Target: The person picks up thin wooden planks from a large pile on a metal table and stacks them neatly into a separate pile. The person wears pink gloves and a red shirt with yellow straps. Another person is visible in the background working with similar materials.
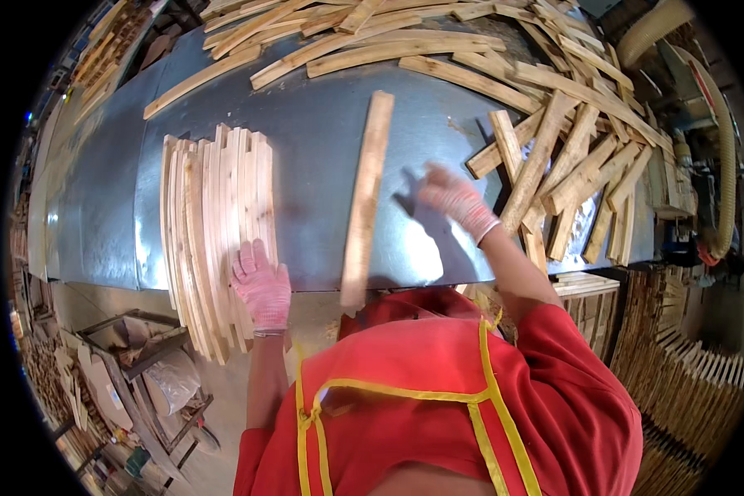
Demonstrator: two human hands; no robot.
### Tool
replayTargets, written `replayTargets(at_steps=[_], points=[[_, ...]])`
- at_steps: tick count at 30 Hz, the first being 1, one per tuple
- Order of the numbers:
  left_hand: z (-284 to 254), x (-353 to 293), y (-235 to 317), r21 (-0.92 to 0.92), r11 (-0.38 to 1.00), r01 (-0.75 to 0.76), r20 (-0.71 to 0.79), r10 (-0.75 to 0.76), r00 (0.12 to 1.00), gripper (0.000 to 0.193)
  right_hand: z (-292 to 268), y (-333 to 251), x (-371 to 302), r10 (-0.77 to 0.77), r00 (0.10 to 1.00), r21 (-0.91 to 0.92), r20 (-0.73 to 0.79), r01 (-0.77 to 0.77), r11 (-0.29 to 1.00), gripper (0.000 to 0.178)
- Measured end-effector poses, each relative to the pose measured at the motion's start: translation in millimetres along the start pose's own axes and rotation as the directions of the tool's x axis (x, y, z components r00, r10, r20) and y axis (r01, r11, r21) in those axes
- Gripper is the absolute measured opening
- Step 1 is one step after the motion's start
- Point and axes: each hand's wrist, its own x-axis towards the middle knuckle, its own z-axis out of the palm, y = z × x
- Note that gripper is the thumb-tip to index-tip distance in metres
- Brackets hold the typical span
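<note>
My left hand [260, 285], in a pinkish knit glove, lies with its fingers stretched out on the near end of a row of wooden strips [219, 207]. These strips stand side by side, their near ends jutting past the table edge. My right hand [453, 194], gloved alike, hovers over the metal table [306, 174]; its fingers are smeared by motion. Between my hands a single wooden strip [368, 190] lies apart, running away from me, its near end over the edge. Right of my right hand, loose wooden strips [546, 157] lie crossed over one another.
More strips [405, 50] are heaped along the table's far side. A metal cart [149, 380] with a plastic bag stands below left. Stacked wood [678, 364] rises at the lower right. A ribbed hose [727, 165] hangs at the right.
</note>
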Motion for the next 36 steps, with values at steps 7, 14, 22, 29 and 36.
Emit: replayTargets(at_steps=[7, 14, 22, 29, 36], points=[[-28.1, -15.8, 102.9, -0.353, 0.929, -0.11, 0.295, 0.222, 0.929, 0.091, -155.9, 55.6, 35.7, 0.078, 0.729, -0.54, -0.68, -0.57, 0.62, 0.076], [1.7, 1.9, 92.7, -0.481, 0.871, 0.104, 0.399, 0.111, 0.91, 0.08, -84.7, 62.7, 41.6, 0.086, 0.886, 0.214, -0.455, 0.015, 0.977, 0.095], [4.4, -64.1, -0.8, -0.153, 0.985, 0.075, 0.042, -0.069, 0.997, 0.059, 82.6, 10.8, 31.5, 0.197, 0.968, 0.72, 0.154, -0.247, 0.649, 0.088], [-54.4, -38.6, 31.4, -0.255, 0.965, 0.055, 0.316, 0.029, 0.948, 0.071, 193.9, -23.9, 30.5, 0.204, 0.95, 0.703, 0.235, -0.312, 0.639, 0.061], [28.9, -27.9, 9.0, -0.036, 0.996, -0.077, -0.111, 0.073, 0.991, 0.075, 168.4, -23.6, 12.2, -0.013, 0.993, 0.157, 0.121, -0.006, 0.988, 0.081]])
